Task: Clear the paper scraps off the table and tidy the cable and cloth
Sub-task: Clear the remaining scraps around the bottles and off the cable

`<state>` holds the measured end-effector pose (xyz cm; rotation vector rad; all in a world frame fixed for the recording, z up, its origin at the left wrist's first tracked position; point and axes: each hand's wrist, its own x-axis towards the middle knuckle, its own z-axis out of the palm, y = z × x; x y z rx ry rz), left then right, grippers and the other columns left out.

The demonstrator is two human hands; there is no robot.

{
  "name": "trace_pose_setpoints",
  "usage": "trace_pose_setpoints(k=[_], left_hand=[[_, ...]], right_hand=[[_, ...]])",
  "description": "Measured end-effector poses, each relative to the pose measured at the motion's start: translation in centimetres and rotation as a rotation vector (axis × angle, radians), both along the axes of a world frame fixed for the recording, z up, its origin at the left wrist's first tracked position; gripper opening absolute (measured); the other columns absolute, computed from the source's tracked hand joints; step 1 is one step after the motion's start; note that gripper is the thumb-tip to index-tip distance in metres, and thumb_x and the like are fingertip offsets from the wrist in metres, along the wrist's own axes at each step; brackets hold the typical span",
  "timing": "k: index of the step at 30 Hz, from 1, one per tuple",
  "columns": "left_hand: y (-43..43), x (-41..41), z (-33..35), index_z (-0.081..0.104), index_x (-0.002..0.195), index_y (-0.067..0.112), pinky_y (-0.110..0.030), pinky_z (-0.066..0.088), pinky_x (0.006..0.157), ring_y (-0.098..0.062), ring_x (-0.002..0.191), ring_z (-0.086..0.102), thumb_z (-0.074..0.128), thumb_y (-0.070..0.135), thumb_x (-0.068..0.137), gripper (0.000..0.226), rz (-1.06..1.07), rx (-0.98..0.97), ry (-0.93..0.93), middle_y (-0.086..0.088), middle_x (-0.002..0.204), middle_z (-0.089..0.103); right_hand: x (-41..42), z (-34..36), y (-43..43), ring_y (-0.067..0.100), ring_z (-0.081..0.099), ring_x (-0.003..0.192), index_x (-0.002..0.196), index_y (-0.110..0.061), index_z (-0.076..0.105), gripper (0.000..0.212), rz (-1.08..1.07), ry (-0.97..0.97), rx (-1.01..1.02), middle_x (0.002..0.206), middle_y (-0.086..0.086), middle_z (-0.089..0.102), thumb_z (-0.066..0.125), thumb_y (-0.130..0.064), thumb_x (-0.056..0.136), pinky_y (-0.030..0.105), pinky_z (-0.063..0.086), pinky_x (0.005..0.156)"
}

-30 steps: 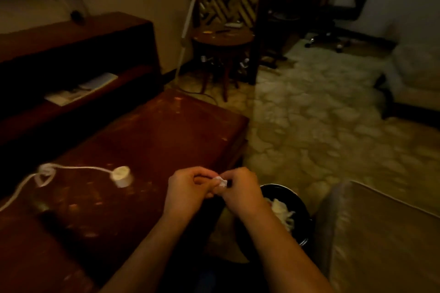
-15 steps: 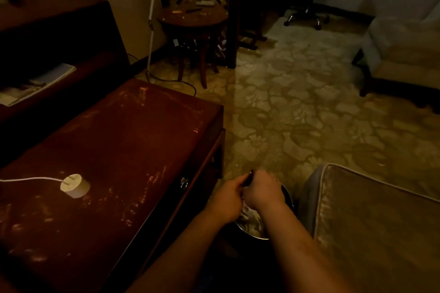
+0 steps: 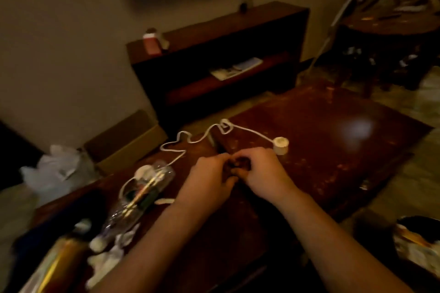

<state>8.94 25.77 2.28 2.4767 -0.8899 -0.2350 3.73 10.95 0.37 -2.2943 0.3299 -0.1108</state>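
Observation:
My left hand [image 3: 209, 181] and my right hand [image 3: 259, 171] hover close together over the dark wooden table [image 3: 333, 126]. Their curled fingertips meet, and I see nothing between them. Just beyond them a white cable [image 3: 202, 138] snakes across the table and ends in a round white plug [image 3: 281, 146] next to my right hand. Crumpled white paper scraps [image 3: 107, 259] lie at the near left edge. A dark cloth-like shape [image 3: 31, 240] sits at the far left, too dim to make out.
A clear plastic bottle [image 3: 140, 195] lies on its side left of my hands, beside a gold bottle [image 3: 54, 266]. The bin [image 3: 419, 245] with paper in it is on the floor at lower right. Behind the table are a cardboard box [image 3: 123, 143], plastic bags [image 3: 54, 169] and a low shelf unit [image 3: 214, 54].
Both hands have left the bin on the right and come back over the table near the cable's plug. The paper scrap they held a second ago is gone; my view has swung left.

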Motion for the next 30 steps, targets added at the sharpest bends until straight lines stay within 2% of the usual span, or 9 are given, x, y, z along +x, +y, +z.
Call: trace_pose_setpoints(k=[4,7,12,18,21,24,26,28,30], left_hand=[[9.2,1.6,-0.6,0.065,0.123,0.027,-0.021,0.047,0.088,-0.013,0.108,0.064,0.067,0.024,0.093,0.031,0.151,0.202,-0.02,0.005,0.116,0.069],[14.2,2.3,-0.7,0.065,0.126,0.03,-0.029,0.051,0.093,-0.018,0.11,0.063,0.062,0.027,0.097,0.03,0.285,0.299,0.023,0.002,0.124,0.067],[19.8,1.9,-0.3,0.072,0.117,0.03,-0.028,0.056,0.085,-0.012,0.094,0.069,0.066,0.022,0.095,0.024,0.401,0.171,-0.044,0.004,0.111,0.073],[23.2,1.2,0.1,0.074,0.111,0.031,-0.024,0.058,0.084,-0.005,0.088,0.068,0.07,0.026,0.093,0.019,0.476,0.049,-0.043,0.011,0.104,0.074],[24.0,1.3,0.5,0.076,0.108,0.03,-0.024,0.058,0.084,-0.003,0.087,0.067,0.073,0.029,0.091,0.017,0.409,0.153,0.035,0.011,0.101,0.074],[24.8,1.4,2.0,0.076,0.099,0.021,-0.029,0.06,0.08,-0.009,0.083,0.069,0.076,0.029,0.087,0.014,0.375,0.308,0.165,0.004,0.097,0.073],[25.2,1.5,2.2,0.068,0.119,0.015,-0.032,0.06,0.085,-0.017,0.095,0.07,0.075,0.031,0.089,0.035,0.376,0.525,0.249,-0.004,0.111,0.069],[25.4,0.7,1.1,0.052,0.137,0.014,-0.03,0.058,0.087,-0.018,0.105,0.065,0.076,0.033,0.087,0.059,0.364,0.677,0.256,-0.007,0.124,0.061],[25.1,-0.4,-0.7,0.055,0.131,0.016,-0.023,0.054,0.078,-0.011,0.094,0.061,0.074,0.031,0.088,0.049,0.321,0.669,0.255,-0.002,0.111,0.062]], right_hand=[[3.4,-1.4,7.8,0.008,0.066,0.095,0.108,-0.031,0.075,0.025,0.165,0.113,-0.065,0.1,-0.011,0.071,0.08,-0.03,0.083,0.026,0.055,0.086],[5.1,-2.2,11.5,0.011,0.065,0.093,0.095,-0.035,0.075,0.019,0.214,0.186,-0.099,0.101,-0.009,0.068,0.083,-0.03,0.079,0.033,0.059,0.084],[6.7,-2.6,14.3,0.008,0.065,0.089,0.081,-0.034,0.074,0.011,0.287,0.21,-0.139,0.098,-0.01,0.067,0.079,-0.024,0.083,0.033,0.06,0.082],[5.7,-1.7,17.8,0.001,0.064,0.091,0.103,-0.032,0.076,0.027,0.644,0.231,-0.147,0.1,-0.013,0.071,0.083,-0.039,0.078,0.029,0.058,0.083],[4.6,-2.4,20.5,0.002,0.065,0.09,0.099,-0.039,0.074,0.031,0.729,0.203,-0.16,0.101,-0.016,0.071,0.082,-0.054,0.073,0.032,0.059,0.08],[3.7,-3.5,22.7,0.007,0.065,0.098,0.101,-0.042,0.071,0.026,0.778,0.131,-0.168,0.11,-0.014,0.069,0.082,-0.048,0.078,0.029,0.056,0.082],[3.3,-3.6,23.5,0.008,0.063,0.105,0.112,-0.037,0.07,0.036,0.744,0.09,-0.177,0.118,-0.012,0.068,0.083,-0.039,0.079,0.022,0.051,0.082],[3.0,-3.7,23.9,0.011,0.065,0.107,0.117,-0.033,0.07,0.042,0.679,0.097,-0.168,0.119,-0.008,0.069,0.084,-0.033,0.077,0.026,0.055,0.085],[2.7,-4.2,24.2,0.011,0.065,0.111,0.124,-0.037,0.066,0.048,0.651,0.1,-0.164,0.122,-0.008,0.069,0.083,-0.03,0.079,0.029,0.057,0.092]])
